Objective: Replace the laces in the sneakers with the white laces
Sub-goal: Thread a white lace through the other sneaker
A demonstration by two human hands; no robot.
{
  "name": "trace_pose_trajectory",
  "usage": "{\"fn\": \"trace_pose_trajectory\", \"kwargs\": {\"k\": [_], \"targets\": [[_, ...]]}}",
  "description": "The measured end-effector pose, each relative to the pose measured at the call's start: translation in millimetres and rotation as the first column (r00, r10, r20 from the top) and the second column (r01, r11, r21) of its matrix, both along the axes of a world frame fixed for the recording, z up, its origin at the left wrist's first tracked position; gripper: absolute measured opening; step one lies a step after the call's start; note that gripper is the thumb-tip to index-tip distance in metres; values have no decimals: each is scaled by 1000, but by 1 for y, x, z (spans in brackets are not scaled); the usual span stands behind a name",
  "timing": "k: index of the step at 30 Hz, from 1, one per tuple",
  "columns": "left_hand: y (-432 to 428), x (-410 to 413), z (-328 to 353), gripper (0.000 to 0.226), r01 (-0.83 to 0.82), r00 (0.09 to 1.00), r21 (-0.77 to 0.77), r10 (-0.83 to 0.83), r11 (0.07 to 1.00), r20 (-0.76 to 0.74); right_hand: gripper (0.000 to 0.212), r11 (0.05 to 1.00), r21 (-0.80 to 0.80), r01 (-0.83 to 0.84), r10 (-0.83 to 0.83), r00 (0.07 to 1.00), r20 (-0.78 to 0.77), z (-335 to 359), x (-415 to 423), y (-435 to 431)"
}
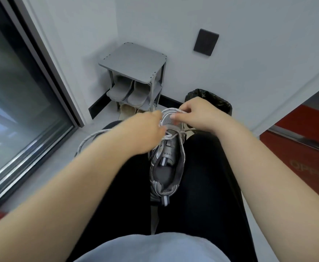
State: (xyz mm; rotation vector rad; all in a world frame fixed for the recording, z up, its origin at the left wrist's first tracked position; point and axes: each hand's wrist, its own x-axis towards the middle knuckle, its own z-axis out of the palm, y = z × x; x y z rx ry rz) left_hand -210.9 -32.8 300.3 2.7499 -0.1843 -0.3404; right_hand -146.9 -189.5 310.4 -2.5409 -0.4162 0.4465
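- Room corner: white wall, dark-framed glass door on the left, red panel on the right.
- Person is seated. Black-trousered lap carries the work; no table in view.
- Grey square-topped shoe rack stands against the wall with grey slippers on its shelf. Black-bagged bin is just beside it, behind the hands.
- Grey mesh sneaker lies between the thighs, heel toward the body, toe pointing away, opening up.
- Pale speckled rope lace loops out to the left past the left forearm. It crosses once at the eyelets nearest the toe, and a short end sticks out to the right. Eyelets nearer the tongue look bare.
- Right hand: grip pinches the sneaker's toe end, thumb on the mesh, fingers curled over the front rim.
- Left hand: motion-blurred at the lower eyelets, touching the shoe. Can't tell what its grip holds.
- Step, my read: pale lace going in, first crossing only, so early. Could also be the tail end of unlacing; one frame won't settle it.
- Next calls for: steady the toe, pull the long side snug, even both ends, then feed the tip through the next eyelet up.
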Motion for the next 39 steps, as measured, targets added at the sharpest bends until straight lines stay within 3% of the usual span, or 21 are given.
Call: {"fn": "trace_pose_trajectory", "kwargs": {"k": [3,6,8,9,13,17,19,23,24,26,28,31,34,36,39], "targets": [[-33,1,-20,44,-42,996,157,54,987,-73,31,990,122,68,-68,998,-6,15,-1,-2],[-38,-3,-29,30,-40,999,291,32,956,34,24,997,-43,-62,64,997,43,10,1,1],[-33,-7,-26,10,-30,990,246,-6,969,144,18,973,-206,-101,119,990,77,-9,3,5],[-29,-10,-23,11,6,986,208,-40,978,159,20,968,-236,-91,117,988,99,-19,4,6],[0,-26,5,40,280,960,-6,-280,960,28,26,976,-214,-29,59,989,135,-33,8,9],[26,-47,48,42,394,897,-207,-423,896,-125,28,977,-213,8,31,984,178,-38,11,7],[38,-47,56,40,331,898,-173,-366,927,-242,29,983,-182,12,18,986,165,-39,12,4],[55,-30,44,34,125,943,102,-86,987,-323,23,975,-221,-39,45,999,22,-13,12,-9],[55,-27,40,29,101,950,164,-46,981,-308,29,987,-157,-26,24,1000,-14,0,11,-12],[48,-22,31,19,95,967,242,-31,966,-254,38,982,176,67,-52,995,-89,25,5,-17],[32,-17,19,24,94,984,198,-60,976,-167,38,873,479,96,-39,991,-129,46,1,-20],[-3,-11,-2,38,72,997,57,-73,996,10,31,847,529,49,23,992,-128,53,-7,-14],[-30,-11,-21,34,-34,999,69,33,997,15,28,915,404,8,6,999,-31,40,-11,-4],[-37,-13,-28,29,-55,995,176,40,983,86,34,985,167,-48,34,996,85,24,-8,-1],[-29,-16,-27,22,-108,972,136,76,985,221,38,990,-105,-92,102,991,88,-5,-3,-2]]}}
